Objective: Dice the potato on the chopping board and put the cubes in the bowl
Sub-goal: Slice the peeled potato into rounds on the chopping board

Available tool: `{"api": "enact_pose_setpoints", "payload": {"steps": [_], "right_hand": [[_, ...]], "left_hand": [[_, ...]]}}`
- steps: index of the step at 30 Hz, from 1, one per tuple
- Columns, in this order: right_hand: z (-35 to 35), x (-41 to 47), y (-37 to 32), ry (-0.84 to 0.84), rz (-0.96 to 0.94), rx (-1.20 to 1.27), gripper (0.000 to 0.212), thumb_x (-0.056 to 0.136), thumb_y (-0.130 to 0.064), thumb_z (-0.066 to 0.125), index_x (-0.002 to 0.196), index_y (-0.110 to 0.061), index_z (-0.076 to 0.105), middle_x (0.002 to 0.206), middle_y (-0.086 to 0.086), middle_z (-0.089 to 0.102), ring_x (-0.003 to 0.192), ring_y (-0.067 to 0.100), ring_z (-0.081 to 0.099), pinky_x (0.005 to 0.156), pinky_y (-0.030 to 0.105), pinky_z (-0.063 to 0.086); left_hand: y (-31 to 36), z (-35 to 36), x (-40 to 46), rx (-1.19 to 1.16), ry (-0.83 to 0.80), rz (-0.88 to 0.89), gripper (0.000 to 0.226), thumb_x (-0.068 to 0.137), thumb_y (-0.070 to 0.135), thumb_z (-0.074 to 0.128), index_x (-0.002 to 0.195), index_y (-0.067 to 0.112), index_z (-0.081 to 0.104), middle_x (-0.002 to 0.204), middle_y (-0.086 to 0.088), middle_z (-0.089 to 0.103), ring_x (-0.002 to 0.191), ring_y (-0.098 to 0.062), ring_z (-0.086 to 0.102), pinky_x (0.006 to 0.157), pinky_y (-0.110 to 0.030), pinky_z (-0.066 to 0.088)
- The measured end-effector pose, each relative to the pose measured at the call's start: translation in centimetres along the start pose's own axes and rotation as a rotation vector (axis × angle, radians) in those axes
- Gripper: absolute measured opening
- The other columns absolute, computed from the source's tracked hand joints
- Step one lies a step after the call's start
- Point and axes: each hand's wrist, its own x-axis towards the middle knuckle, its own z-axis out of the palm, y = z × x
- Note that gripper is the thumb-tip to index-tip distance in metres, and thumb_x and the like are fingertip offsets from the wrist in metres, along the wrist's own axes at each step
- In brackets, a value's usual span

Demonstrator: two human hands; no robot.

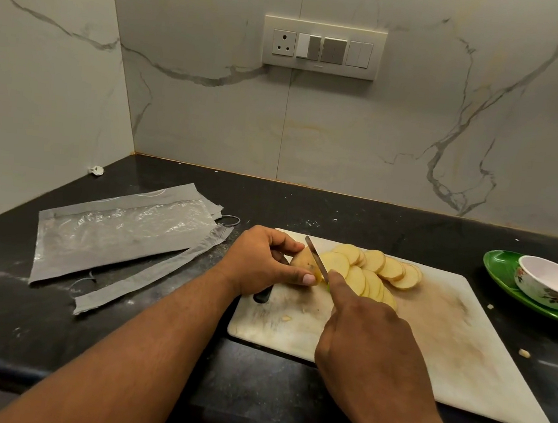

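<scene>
Most of the potato [304, 261] already cut into round slices [372, 273], fanned in overlapping rows across the upper middle of the chopping board [436, 334]; only a small skin-covered end piece left whole, at the board's upper left corner. Pinched there between thumb and curled fingers of the left hand [262, 261]. Right hand [366, 337] wrapped round a green handle, mostly hidden, forefinger stretched along the spine of the knife [316, 256], blade set against the cut face of the end piece. No cubes anywhere yet, so by the look of it roughly the first pass of cutting nearly done: slices to be cut into strips and crosswise, then carried over. Bowl [549, 282] white with a flower pattern, nothing visible inside, sitting on a green plate [502, 269] at the right edge of the frame, well apart from the slices. Left of the board, grey plastic wrapping [120, 232] flat on the dark counter [53, 318]; scattered potato crumbs near the right edge. Switch panel [324, 48] on the marble wall above. Nothing between board and bowl.
</scene>
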Motion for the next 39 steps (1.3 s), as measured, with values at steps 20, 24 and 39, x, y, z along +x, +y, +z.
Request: {"api": "enact_pose_setpoints", "payload": {"steps": [20,24,39], "right_hand": [[0.7,0.9,-0.9,0.001,0.046,-0.042,0.064,0.101,-0.023,0.04,0.158,-0.032,0.013,0.111,-0.004,0.06,0.076,0.008,0.044,0.055,0.017,0.03],[1.3,2.2,-1.2,0.002,0.059,0.005,0.061,0.1,-0.02,0.04,0.157,-0.032,0.021,0.093,-0.004,0.049,0.072,0.009,0.045,0.052,0.017,0.031],[2.0,3.4,-1.5,-0.072,0.073,0.03,0.043,0.099,-0.023,0.051,0.141,-0.03,0.043,0.105,-0.003,0.061,0.072,0.009,0.044,0.061,0.02,0.042]], "left_hand": [[-0.3,0.2,0.4,0.02,0.006,0.023,0.066,0.058,0.042,0.096,0.116,0.019,0.076,0.102,0.007,0.074,0.084,-0.011,0.069,0.077,-0.024,0.06],[-0.4,0.2,0.5,0.023,0.004,0.04,0.076,0.048,0.055,0.09,0.114,0.02,0.077,0.098,0.008,0.075,0.084,-0.012,0.071,0.076,-0.023,0.06],[-0.8,0.4,0.5,0.047,0.023,0.084,0.07,0.051,0.061,0.085,0.108,0.019,0.079,0.093,0.006,0.077,0.081,-0.01,0.073,0.075,-0.024,0.061]]}}
